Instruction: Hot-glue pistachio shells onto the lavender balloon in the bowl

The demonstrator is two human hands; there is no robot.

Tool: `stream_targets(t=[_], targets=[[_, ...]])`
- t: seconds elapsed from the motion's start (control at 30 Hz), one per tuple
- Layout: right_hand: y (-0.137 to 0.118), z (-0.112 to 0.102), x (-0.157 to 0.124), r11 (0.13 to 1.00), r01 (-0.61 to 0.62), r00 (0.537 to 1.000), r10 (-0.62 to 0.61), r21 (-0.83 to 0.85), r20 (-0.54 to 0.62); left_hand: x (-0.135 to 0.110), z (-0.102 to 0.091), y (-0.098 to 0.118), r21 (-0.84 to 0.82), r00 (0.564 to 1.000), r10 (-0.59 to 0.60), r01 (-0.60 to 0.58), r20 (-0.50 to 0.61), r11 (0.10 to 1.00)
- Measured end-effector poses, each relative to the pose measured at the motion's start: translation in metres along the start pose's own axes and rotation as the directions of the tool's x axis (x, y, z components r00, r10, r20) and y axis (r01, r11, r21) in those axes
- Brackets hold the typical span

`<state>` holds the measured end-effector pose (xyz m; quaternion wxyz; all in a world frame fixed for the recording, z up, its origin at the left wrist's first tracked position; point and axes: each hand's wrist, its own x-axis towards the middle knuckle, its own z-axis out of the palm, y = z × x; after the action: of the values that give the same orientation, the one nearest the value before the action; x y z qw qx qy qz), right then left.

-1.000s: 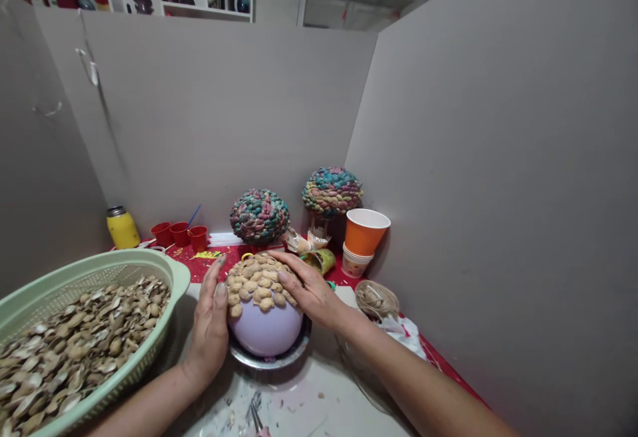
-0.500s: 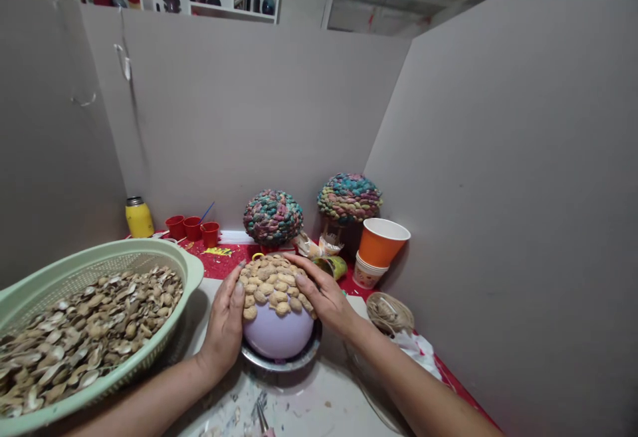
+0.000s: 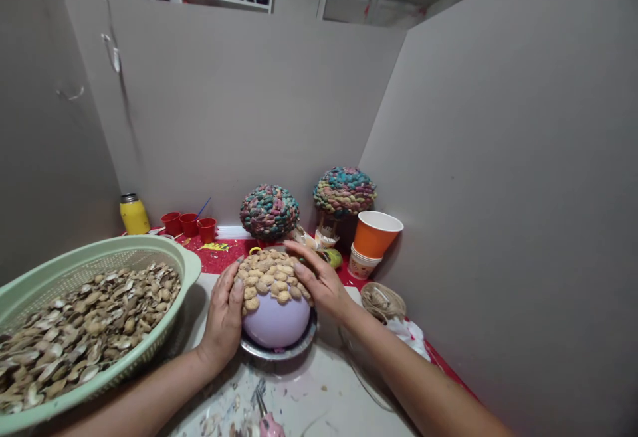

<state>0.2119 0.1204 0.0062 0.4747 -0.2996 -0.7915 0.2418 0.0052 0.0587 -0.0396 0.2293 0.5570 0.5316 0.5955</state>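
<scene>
A lilac balloon [image 3: 277, 325] rests in a shallow metal bowl [image 3: 279, 355]. Peanut shells [image 3: 272, 275] cover its upper part in overlapping rows, while the lower front is bare. My left hand [image 3: 225, 307] cups the left side of the balloon, its thumb and fingers lying along the shells. On the opposite side my right hand [image 3: 319, 284] curves over the shells, thumb in front and fingers towards the back. Part of each hand's contact is hidden behind the balloon. Near the front edge lies a pink-handled tool [image 3: 269, 422] with a metal tip.
At left a green colander [image 3: 192, 264] holds many loose shells. Behind stand a yellow bottle [image 3: 133, 214], red cups [image 3: 207, 230], two colourful shell-covered domes [image 3: 270, 212] [image 3: 343, 191] and an orange paper cup [image 3: 373, 238]. A twine coil [image 3: 383, 302] lies right. Grey panels enclose the table.
The view has shifted slightly, showing more of the pink-handled tool. The fingers of my right hand look a little more raised and spread. Both hands stay around the balloon.
</scene>
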Motion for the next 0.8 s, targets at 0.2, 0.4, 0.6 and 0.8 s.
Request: stream_targets(t=[0.2,0.4,0.6,0.8], targets=[[-0.053,-0.025,0.001,0.998,0.021,0.996,-0.026,-0.058,-0.081,0.001,0.0,0.003,0.034,0.999,0.032,-0.033,0.023,0.999],[-0.123,-0.041,-0.039,0.962,0.106,0.835,0.051,-0.251,0.548,0.002,0.001,0.001,0.053,0.996,0.071,-0.073,0.045,0.996],[-0.137,-0.013,-0.099,0.827,0.088,0.613,0.394,-0.555,0.685,0.003,0.0,-0.001,0.066,0.993,0.113,-0.116,0.046,0.991],[-0.108,0.013,-0.127,0.709,0.341,0.623,0.322,-0.617,0.713,0.003,-0.001,-0.004,0.074,0.99,0.135,-0.138,0.039,0.988]])
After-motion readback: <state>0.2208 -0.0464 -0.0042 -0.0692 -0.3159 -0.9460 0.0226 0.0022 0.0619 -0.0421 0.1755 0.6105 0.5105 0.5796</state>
